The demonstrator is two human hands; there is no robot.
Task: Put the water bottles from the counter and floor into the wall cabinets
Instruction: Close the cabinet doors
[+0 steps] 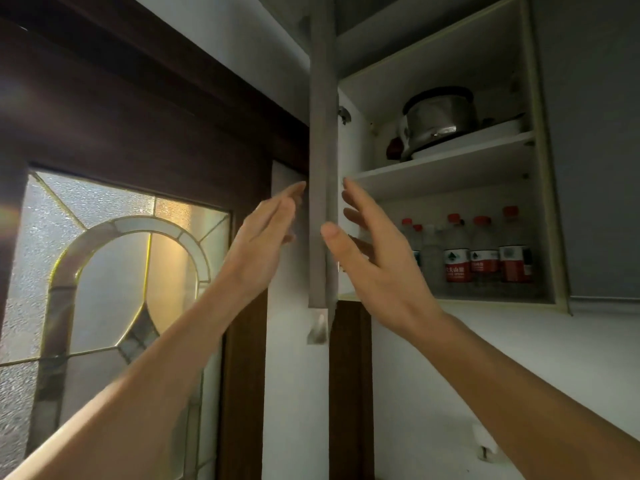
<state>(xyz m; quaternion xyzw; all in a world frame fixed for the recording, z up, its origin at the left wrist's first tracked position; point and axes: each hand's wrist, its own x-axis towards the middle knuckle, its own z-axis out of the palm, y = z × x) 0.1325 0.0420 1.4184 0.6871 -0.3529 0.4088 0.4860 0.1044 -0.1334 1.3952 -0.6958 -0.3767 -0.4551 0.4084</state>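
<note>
Both hands are raised to the open cabinet door (322, 174), which is seen edge-on. The left hand (266, 237) is on the door's outer side with straight fingers, grasping nothing; whether it touches the door is hard to tell. The right hand (377, 265) is on the inner side, fingers spread and relaxed, thumb against the door's edge. The water bottles (481, 254), with red caps and red labels, stand upright in a row on the bottom shelf of the wall cabinet (550, 202). On the upper shelf (450, 161) sits a metal pot (440, 119).
</note>
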